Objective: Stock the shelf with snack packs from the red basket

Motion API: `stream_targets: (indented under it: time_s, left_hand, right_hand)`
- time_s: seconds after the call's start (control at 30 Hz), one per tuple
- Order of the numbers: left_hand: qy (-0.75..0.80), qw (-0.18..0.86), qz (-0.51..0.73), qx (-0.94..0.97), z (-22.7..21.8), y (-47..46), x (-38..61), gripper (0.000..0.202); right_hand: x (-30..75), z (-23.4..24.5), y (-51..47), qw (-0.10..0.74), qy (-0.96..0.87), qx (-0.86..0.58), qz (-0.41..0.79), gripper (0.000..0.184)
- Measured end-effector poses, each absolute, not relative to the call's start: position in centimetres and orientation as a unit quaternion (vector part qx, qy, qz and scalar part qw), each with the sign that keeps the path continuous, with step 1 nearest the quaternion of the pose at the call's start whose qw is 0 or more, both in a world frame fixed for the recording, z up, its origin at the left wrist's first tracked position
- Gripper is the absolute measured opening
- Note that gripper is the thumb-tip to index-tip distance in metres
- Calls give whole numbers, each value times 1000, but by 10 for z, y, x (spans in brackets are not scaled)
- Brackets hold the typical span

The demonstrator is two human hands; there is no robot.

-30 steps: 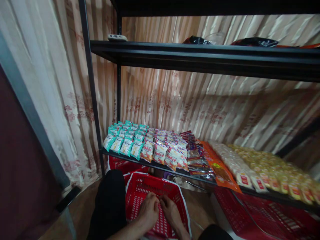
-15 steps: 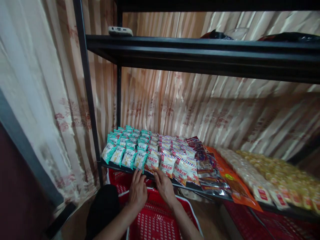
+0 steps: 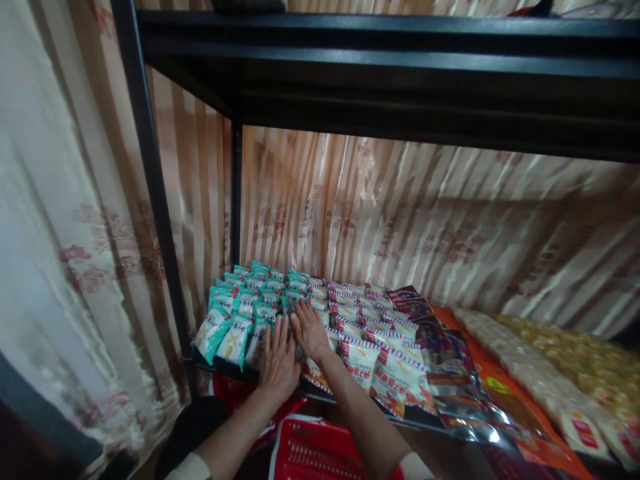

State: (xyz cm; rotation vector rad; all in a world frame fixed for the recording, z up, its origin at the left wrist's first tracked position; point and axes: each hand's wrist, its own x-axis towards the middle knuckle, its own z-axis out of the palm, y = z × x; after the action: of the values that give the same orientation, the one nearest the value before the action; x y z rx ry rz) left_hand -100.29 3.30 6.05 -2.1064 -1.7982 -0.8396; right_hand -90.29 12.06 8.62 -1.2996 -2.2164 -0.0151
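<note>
My left hand [image 3: 279, 360] lies flat with its fingers stretched out over the front row of teal-and-white snack packets [image 3: 234, 339], touching them. Beside it, my right hand [image 3: 311, 331] reaches a little farther in, fingers extended, where the teal packets meet the white-and-red snack packets [image 3: 359, 360]. Neither hand has anything gripped in it. The packets stand in tight rows on the lower shelf and lean back slightly. Those right under my palms are partly hidden.
Dark foil packets [image 3: 447, 373], an orange bag [image 3: 505, 387] and long clear packs [image 3: 540, 363] continue along the shelf to the right. Below is a red basket [image 3: 320, 450]. A black upper shelf [image 3: 380, 63] spans overhead, with a post [image 3: 155, 180] at left and curtains behind.
Both hands have moved from the shelf's front edge up and inward onto the packets. My view has come closer and tipped down, so the upper shelf sits higher.
</note>
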Motion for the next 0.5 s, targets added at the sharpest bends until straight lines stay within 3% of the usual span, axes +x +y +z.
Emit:
stream_targets:
  time_s: [0.5]
  left_hand:
    - [-619,95,-282,-727,39,57,-1009,63]
  right_hand:
    - [-915,89,138,164,-852,-496,-26,48]
